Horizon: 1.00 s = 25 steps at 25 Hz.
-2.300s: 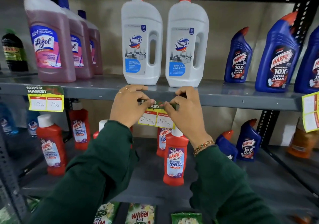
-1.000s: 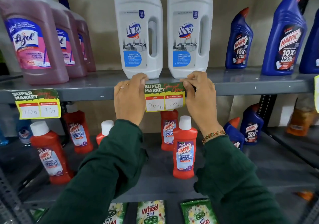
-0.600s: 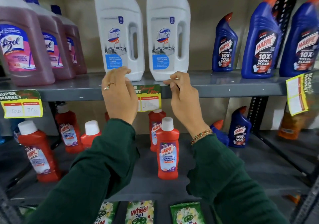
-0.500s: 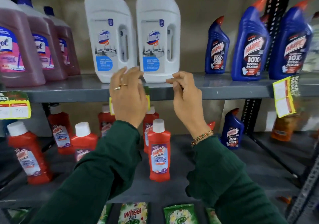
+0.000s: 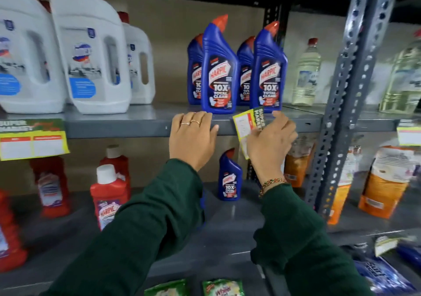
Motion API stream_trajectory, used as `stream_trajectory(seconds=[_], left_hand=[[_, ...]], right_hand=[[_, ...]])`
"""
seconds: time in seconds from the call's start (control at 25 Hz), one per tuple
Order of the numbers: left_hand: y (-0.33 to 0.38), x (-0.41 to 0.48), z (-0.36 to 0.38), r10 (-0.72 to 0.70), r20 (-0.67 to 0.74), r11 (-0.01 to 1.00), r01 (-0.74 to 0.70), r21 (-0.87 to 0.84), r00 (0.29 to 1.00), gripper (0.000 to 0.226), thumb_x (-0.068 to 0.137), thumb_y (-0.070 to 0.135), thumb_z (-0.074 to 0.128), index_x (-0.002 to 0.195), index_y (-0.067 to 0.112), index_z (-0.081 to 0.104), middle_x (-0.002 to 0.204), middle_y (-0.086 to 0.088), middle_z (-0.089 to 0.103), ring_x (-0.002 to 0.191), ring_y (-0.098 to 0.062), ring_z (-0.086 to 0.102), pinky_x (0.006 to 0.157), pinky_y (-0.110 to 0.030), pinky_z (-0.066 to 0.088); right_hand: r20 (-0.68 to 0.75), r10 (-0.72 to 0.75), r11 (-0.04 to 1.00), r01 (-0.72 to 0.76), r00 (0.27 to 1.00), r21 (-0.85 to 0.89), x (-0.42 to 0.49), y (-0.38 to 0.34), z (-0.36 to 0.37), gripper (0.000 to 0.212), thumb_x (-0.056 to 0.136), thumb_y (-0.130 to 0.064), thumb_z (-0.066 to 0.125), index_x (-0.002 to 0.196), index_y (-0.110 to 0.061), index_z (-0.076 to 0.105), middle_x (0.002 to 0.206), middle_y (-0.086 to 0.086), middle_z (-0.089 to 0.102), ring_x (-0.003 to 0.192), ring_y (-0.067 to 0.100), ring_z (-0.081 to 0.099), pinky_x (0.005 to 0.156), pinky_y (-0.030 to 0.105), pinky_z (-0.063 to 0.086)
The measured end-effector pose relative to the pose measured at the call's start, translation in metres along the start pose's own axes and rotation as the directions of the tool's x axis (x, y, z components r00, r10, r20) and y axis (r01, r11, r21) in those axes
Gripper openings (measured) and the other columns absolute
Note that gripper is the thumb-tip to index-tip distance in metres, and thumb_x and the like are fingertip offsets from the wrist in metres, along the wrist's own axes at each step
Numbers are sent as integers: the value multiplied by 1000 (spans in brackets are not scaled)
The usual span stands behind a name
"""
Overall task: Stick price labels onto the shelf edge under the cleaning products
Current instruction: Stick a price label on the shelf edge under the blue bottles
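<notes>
Yellow, red and green, a price label [image 5: 247,126] stands turned on end against the grey shelf edge [image 5: 127,127], pinched in the right hand [image 5: 271,143] directly below blue Harpic bottles [image 5: 218,68]. The left hand [image 5: 192,138], at nine o'clock from the label, lies flat and spread on the edge. White Domex jugs [image 5: 91,54] stand at ten o'clock, with another label [image 5: 32,139] already stuck beneath them.

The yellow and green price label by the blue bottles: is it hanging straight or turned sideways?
Turned sideways. The yellow and green price label stands on end, its green heading running downward, held by the right hand.
</notes>
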State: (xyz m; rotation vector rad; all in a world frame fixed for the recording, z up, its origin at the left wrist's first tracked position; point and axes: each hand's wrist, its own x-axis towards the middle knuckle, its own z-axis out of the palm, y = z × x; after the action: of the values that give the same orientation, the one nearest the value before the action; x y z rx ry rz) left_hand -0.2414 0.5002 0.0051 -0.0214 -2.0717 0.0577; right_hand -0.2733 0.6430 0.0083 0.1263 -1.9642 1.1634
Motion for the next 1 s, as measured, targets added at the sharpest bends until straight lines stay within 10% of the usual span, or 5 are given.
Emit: stream_trajectory(seconds=[0.2, 0.4, 0.52, 0.68, 1.0], left_hand=[[4, 0, 6, -48, -65, 995, 53, 80, 997, 34, 90, 32, 45, 98, 4, 63, 94, -16, 70, 87, -34, 60, 84, -46, 39], [17, 4, -4, -162, -35, 984, 158, -80, 986, 45, 90, 38, 35, 109, 6, 60, 100, -17, 70, 94, -35, 58, 88, -48, 38], [31, 11, -16, -102, -8, 938, 94, -332, 995, 38, 92, 36, 43, 121, 15, 53, 111, -12, 67, 105, -31, 54, 90, -46, 41], [35, 12, -14, 29, -13, 976, -31, -217, 1000, 23, 84, 29, 58, 78, 10, 70, 91, -8, 74, 101, -32, 57, 86, -49, 46], [40, 6, 0, -140, 82, 954, 157, -254, 987, 22, 76, 24, 75, 64, 7, 67, 118, -15, 63, 114, -33, 49, 106, -47, 21]], right_hand=[[211, 151, 912, -218, 966, 347, 5, 24, -5, 18, 86, -15, 60, 96, -13, 45, 103, 13, 64, 88, 24, 58, 75, 37, 49], [106, -72, 901, 19, 992, 433, -1, 29, -12, 13, 87, -12, 59, 91, -23, 54, 86, 0, 60, 88, 25, 60, 75, 49, 53], [190, -234, 886, 129, 954, 445, 1, 31, -19, 17, 82, -17, 67, 98, -19, 61, 88, -3, 58, 86, 15, 60, 75, 33, 53], [180, -298, 874, 192, 938, 447, 12, 42, -30, 12, 79, -19, 70, 90, -16, 70, 85, -1, 66, 78, 1, 56, 69, 3, 42], [209, -295, 907, 204, 932, 369, 28, 56, -18, 8, 75, -15, 74, 77, -7, 71, 113, 4, 55, 116, 4, 39, 84, -7, 24]])
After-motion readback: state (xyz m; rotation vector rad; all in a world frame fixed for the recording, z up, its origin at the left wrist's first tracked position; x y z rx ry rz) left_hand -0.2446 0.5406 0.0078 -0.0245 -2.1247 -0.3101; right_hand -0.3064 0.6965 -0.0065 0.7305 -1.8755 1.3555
